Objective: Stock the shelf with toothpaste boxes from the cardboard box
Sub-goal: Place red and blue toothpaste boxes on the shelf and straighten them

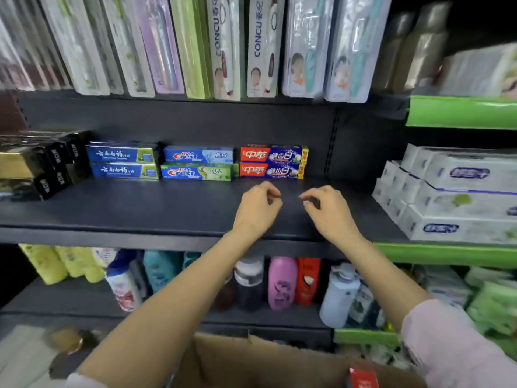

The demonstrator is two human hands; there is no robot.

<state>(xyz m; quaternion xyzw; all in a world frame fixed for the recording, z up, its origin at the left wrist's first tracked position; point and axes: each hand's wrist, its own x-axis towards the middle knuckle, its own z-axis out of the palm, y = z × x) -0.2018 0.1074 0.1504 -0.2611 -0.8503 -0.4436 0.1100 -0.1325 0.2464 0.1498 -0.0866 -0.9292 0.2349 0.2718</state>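
Observation:
On the dark shelf (140, 203), toothpaste boxes stand in stacks of two at the back: red and purple ones (272, 162), blue Crest ones (197, 163), and blue and green ones (123, 161). My left hand (258, 208) and my right hand (327, 211) hover over the shelf just in front of the red stack, fingers curled and apart, holding nothing. The cardboard box (251, 362) sits at the bottom of the view, with a red toothpaste box (362, 375) showing inside it.
Black and gold boxes (42, 166) fill the shelf's left end. White boxes (458, 194) are stacked on the right. Toothbrush packs (223, 46) hang above. Bottles (279, 284) line the shelf below.

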